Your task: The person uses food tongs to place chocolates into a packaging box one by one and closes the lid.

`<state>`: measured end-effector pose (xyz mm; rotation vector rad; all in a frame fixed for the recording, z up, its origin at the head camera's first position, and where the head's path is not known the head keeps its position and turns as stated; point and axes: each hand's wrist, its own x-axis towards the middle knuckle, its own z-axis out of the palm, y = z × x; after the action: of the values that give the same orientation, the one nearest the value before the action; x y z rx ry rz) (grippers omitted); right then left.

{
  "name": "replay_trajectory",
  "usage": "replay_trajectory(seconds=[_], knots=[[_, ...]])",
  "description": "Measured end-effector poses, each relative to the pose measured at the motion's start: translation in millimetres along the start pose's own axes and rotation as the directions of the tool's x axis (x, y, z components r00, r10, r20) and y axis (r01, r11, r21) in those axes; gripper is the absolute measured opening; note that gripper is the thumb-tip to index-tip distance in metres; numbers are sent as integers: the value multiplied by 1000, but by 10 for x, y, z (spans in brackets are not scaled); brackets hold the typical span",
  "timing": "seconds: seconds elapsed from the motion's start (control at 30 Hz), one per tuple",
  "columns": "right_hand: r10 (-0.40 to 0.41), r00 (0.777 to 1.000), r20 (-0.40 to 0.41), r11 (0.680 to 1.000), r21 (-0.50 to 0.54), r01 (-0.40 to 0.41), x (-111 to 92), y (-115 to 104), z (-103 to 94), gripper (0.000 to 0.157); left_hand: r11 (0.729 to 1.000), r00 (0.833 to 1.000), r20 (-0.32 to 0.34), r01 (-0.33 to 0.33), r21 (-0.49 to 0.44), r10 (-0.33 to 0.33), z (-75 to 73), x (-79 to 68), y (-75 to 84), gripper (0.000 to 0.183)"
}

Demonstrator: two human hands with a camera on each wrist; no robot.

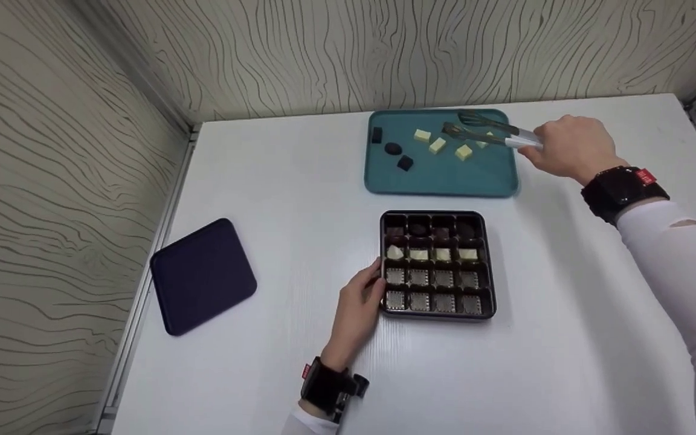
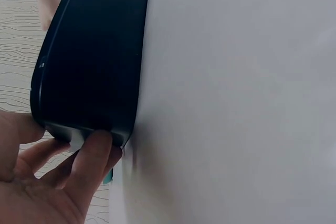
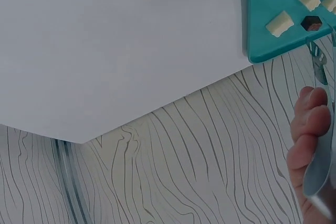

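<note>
- A smooth white table [image 1: 299,193] fills most of the space. It is bare at the near side and looks a bit shiny.
- The left hand [image 1: 357,305] is low on the table, with a black band [image 1: 324,386] on its wrist. Its fingers are bent and pinch the left side of the box.
- The box [image 1: 435,315] sits flat on the table. Its two near rows show bumpy bottoms. The next row has pale pieces, and the far row has dark ones.
- The dark lid [image 1: 203,278] lies turned at the table's left edge, well apart from the box.
- The right hand [image 1: 576,146] is farther off, up at the right. It grips the tongs [image 1: 520,138]. The two arms of the tongs are spread apart.
- The tongs' tips are at the tray, near a dark piece [image 3: 311,23]. I cannot tell if they touch it.
- The blue-green tray [image 1: 444,181] lies behind the box, holding pale and dark pieces.
- Past the table stand walls [image 1: 336,54] with wavy wood lines.
</note>
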<state>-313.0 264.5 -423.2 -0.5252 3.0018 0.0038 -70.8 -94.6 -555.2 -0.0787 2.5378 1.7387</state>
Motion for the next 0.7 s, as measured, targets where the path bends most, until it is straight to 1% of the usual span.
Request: replay_trajectory(seconds=[0.2,0.37,0.57,0.7], knots=[[9,1000,3,1000,24,-9,203,-61,96,47,1000,1000,1,5,0,-5,-3,-10,17,48],[19,1000,13,999,36,-19,222,-51,101,46,1000,1000,12,5,-9,-5,31,-12,11,48],[-24,999,22,999,28,23,214,-59,68,45,999,1000,-1,-16,30,16,19,-3,-10,47],[-35,998,56,999,19,34,215,-92,42,45,1000,1000,1,-6,19,6,5,10,0,47]])
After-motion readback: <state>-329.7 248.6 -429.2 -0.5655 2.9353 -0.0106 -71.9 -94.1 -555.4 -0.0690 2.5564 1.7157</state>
